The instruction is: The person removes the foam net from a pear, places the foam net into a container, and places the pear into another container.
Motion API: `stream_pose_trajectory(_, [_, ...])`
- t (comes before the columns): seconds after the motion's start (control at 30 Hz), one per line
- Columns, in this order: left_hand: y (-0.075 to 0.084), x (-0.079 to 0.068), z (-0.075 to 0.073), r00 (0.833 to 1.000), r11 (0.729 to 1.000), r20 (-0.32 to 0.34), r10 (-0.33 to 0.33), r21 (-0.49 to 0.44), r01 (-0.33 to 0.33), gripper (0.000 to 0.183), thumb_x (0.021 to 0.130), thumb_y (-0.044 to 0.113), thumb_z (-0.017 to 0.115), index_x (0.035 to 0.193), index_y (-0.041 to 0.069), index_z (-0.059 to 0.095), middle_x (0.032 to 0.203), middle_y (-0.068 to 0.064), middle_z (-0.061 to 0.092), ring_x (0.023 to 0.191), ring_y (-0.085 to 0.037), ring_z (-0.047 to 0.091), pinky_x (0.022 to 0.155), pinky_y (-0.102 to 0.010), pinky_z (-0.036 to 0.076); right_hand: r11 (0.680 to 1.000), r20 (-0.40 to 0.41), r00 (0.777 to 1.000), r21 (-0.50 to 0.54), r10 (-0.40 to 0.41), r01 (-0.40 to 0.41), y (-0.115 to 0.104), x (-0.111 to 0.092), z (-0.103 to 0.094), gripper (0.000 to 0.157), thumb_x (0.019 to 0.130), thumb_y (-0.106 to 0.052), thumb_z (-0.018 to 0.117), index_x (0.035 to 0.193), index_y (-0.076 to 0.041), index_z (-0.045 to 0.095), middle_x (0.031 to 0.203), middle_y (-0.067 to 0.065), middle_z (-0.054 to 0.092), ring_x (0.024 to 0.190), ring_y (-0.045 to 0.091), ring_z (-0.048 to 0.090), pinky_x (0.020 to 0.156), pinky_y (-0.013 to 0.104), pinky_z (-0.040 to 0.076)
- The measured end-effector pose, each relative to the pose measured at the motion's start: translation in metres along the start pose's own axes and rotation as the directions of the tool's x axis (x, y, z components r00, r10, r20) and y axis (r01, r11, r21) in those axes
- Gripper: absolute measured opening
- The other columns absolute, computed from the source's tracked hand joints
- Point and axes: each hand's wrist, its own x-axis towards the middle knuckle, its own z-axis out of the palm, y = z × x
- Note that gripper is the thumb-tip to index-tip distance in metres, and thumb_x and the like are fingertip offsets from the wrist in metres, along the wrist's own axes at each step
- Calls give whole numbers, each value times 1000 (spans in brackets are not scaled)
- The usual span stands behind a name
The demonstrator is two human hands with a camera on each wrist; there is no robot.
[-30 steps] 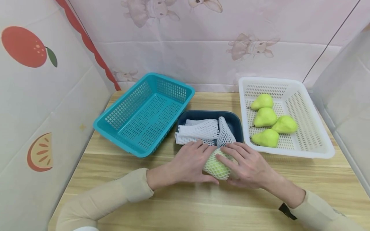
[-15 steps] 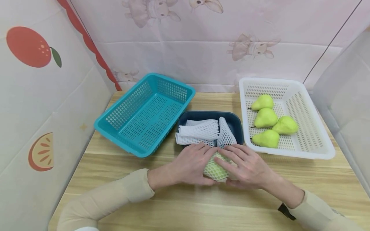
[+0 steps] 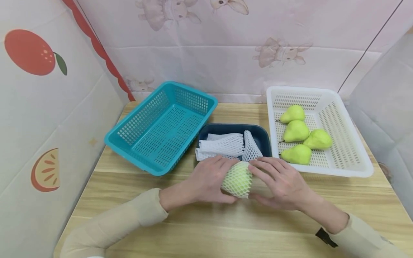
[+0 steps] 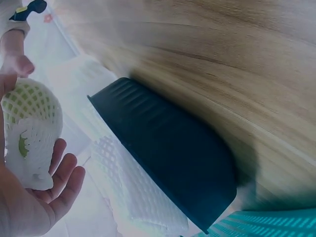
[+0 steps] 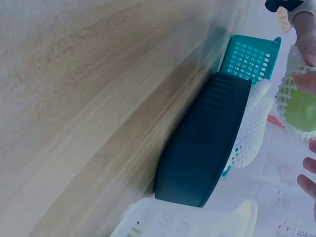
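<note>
A green pear in a white foam net sleeve (image 3: 238, 180) is held over the table between both hands, in front of the navy tray (image 3: 265, 141). My left hand (image 3: 208, 181) grips its left side; in the left wrist view the net's gathered end (image 4: 37, 175) lies by the curled fingers (image 4: 66, 170). At the sleeve's right edge my right hand (image 3: 282, 184) has its thumb and index fingertip against the pear. Bare green skin of the pear (image 5: 300, 109) shows there in the right wrist view. Several white foam nets (image 3: 222, 145) lie in the tray.
A teal basket (image 3: 161, 132) stands slantwise at the left, close to the navy tray. Right of the tray, a white basket (image 3: 350, 141) holds several green pears (image 3: 296, 130). Fabric walls (image 3: 226, 71) enclose the wooden table (image 3: 206, 233).
The netted pear and my left hand have shifted slightly left, and the pear has turned so that more of its netted side shows. My right hand's fingers have moved to the net's right edge.
</note>
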Motion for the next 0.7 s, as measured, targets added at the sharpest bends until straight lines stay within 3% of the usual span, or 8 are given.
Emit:
stream_pose_trajectory(0.37, [-4,-5,2,996,998,-87,-24,-66,18,100,67,66,90,142,9,57,124,-5,75,108,-19,69,96,-32,60,998,-55,998,49,33,-30,3,7,-10,52,100,-50,60,112,-2,77,109,12,80,94,31,74,80,45,59])
stream_pose_trajectory(0.7, [-2,-6,5,997,997,-78,-28,-68,23,101,68,65,91,143,6,56,122,-6,75,103,-18,69,91,-31,60,995,-54,997,85,48,-43,1,6,-5,49,99,-49,65,111,-4,79,105,9,81,89,28,74,77,42,58])
